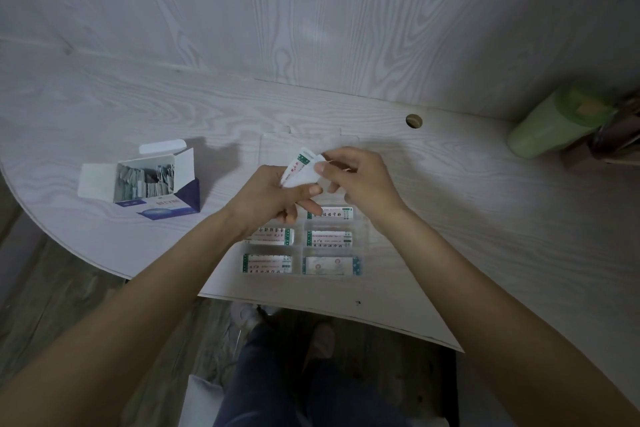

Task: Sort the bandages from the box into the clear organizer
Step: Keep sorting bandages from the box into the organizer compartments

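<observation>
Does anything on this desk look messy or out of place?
Mostly tidy. The bandages in the open box sit jumbled and tilted, and in the clear organizer one bandage, front right, shows a different face from the others.

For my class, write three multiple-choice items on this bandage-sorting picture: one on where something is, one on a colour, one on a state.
1. Where does the bandage box stand in relation to the clear organizer?
A. To its left on the table
B. Inside it
C. To its right, by the green cup

2. What colour is the cup at the table's far right?
A. Red
B. Pale green
C. Black

3. What state is the bandage box in?
A. Closed and sealed
B. Crushed flat
C. Open, with bandages inside

Answers:
1 A: the box sits left of the hands, the organizer beneath them.
2 B: its body is plainly light green.
3 C: its flaps are up and wrapped strips show inside, while the left hand and right hand both grip a small bunch of bandages.
</observation>
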Demonstrator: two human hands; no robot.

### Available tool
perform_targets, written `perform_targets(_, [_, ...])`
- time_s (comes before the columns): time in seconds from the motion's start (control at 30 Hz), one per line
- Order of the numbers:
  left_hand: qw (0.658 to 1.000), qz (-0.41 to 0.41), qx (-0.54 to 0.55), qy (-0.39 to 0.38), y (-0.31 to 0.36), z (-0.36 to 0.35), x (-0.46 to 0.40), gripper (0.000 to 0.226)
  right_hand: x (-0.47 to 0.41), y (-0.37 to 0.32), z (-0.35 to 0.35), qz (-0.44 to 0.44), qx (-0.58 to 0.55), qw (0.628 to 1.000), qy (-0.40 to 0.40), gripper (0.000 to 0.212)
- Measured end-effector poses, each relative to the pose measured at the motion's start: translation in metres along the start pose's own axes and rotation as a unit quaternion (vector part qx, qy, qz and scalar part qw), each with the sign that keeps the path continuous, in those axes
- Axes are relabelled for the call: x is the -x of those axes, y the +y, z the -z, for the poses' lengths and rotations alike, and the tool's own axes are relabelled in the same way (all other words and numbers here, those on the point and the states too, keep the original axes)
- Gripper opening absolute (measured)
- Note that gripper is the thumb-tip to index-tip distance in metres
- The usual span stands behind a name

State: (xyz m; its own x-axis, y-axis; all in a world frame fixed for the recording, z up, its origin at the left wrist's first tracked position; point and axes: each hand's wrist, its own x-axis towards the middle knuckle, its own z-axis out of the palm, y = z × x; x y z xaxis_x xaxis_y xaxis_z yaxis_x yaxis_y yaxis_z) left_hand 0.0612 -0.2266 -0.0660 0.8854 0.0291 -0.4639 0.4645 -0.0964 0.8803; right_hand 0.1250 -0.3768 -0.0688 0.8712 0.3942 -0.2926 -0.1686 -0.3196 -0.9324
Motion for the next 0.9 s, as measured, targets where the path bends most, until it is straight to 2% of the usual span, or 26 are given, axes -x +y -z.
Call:
perform_targets(0.07, [0.999, -0.028, -0.003, -0.017, 0.002, -0.005, 0.001, 0.020, 0.000, -0.002, 0.001, 0.004, -0.017, 1.000, 0.012, 0.010])
perform_targets(0.17, [0.999, -0.043, 0.012, -0.003, 0.000, -0.008, 0.000, 0.036, -0.001, 0.002, 0.004, -0.002, -0.056, 0.998, 0.029, 0.004])
perform_targets(0.27, [0.999, -0.048, 0.014, 0.017, -0.003, -0.008, -0.002, 0.034, -0.001, 0.007, 0.007, -0.040, -0.143, 0.989, 0.016, 0.006])
perform_targets(0.37, [0.998, -0.058, 0.012, 0.032, -0.004, -0.007, -0.006, 0.031, -0.001, 0.007, 0.005, -0.073, -0.272, 0.960, -0.007, 0.007])
perform_targets(0.47, [0.996, -0.058, 0.026, 0.068, -0.006, -0.006, -0.009, 0.029, -0.004, 0.007, 0.009, -0.108, -0.365, 0.925, 0.019, 0.013])
perform_targets(0.53, [0.994, -0.054, 0.032, 0.092, -0.010, -0.003, -0.011, 0.029, -0.008, 0.014, 0.015, -0.111, -0.329, 0.937, 0.035, 0.021])
perform_targets(0.63, [0.992, -0.041, 0.034, 0.111, -0.016, 0.001, -0.013, 0.032, -0.011, 0.034, 0.018, -0.084, -0.147, 0.985, 0.041, 0.005])
perform_targets(0.67, [0.992, -0.038, 0.034, 0.112, -0.018, 0.001, -0.014, 0.032, -0.012, 0.043, 0.019, -0.083, -0.084, 0.992, 0.048, 0.009])
perform_targets(0.77, [0.993, -0.030, 0.028, 0.107, -0.020, 0.001, -0.014, 0.033, -0.010, 0.063, 0.017, -0.067, 0.036, 0.995, 0.062, 0.011])
perform_targets(0.9, [0.994, -0.028, 0.020, 0.107, -0.020, 0.002, -0.015, 0.033, -0.011, 0.076, 0.007, -0.007, 0.145, 0.989, 0.035, 0.011])
